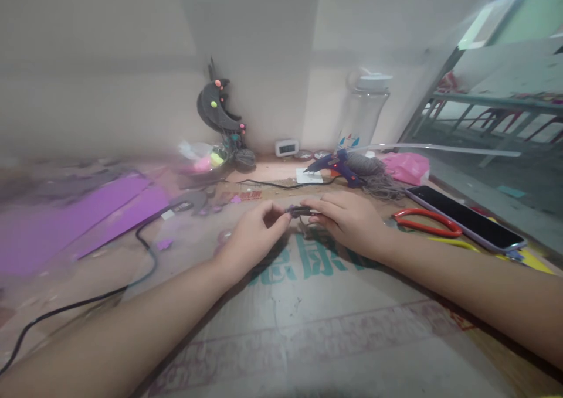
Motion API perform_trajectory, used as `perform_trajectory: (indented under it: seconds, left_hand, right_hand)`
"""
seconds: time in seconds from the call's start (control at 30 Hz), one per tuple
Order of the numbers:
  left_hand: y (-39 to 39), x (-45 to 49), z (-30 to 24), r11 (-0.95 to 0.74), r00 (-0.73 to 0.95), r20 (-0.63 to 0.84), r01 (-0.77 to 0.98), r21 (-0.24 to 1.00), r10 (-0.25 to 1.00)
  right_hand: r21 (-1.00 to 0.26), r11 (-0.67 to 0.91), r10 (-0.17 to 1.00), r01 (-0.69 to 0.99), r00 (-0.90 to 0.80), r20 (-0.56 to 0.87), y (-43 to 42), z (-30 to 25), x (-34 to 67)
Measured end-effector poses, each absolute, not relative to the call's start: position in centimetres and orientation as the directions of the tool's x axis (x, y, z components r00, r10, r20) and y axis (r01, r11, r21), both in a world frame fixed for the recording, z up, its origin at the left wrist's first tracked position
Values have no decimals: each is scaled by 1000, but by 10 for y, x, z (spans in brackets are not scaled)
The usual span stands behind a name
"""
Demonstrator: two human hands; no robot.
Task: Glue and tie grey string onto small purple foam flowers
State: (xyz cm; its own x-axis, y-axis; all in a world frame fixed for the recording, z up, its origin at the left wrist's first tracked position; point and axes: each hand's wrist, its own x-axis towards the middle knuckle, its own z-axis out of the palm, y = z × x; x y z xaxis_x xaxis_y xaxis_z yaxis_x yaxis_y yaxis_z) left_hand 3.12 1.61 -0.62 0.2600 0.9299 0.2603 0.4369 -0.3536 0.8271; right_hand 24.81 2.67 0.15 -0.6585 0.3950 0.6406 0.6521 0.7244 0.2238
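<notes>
My left hand (255,234) and my right hand (347,219) meet over the middle of the cardboard-covered table (308,316). Between their pinched fingertips they hold a small dark craft piece (299,211), too small and blurred to name closer. Both forearms rest low over the cardboard. A blue hot glue gun (334,165) lies just behind the hands on a white pad, beside a bundle of grey yarn (373,172).
Red-handled scissors (424,222) and a phone (466,216) lie at the right. Purple foam sheets (79,216) and a black cable (145,245) are at the left. A dark crescent-shaped ornament (217,108), a clear bottle (365,114) and a pink bag (407,166) stand by the wall.
</notes>
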Motion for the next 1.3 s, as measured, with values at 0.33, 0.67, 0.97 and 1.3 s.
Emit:
perform_trajectory:
  seconds: [0.33, 0.67, 0.97, 1.3]
  left_hand:
    - [16, 31, -7, -382, 278, 282, 439, 813, 918]
    - [17, 31, -8, -364, 261, 271, 437, 823, 926]
    - [17, 31, -9, -362, 270, 269, 407, 839, 925]
    - [19, 31, -10, -359, 265, 267, 408, 839, 926]
  right_hand:
    - [232, 718, 393, 656, -657, 643, 27, 1, 248]
    - [197, 708, 434, 678, -638, 635, 29, -1, 249]
    - [207, 712, 432, 671, -651, 624, 29, 0, 249]
    - [197, 719, 435, 666, -653, 620, 29, -1, 250]
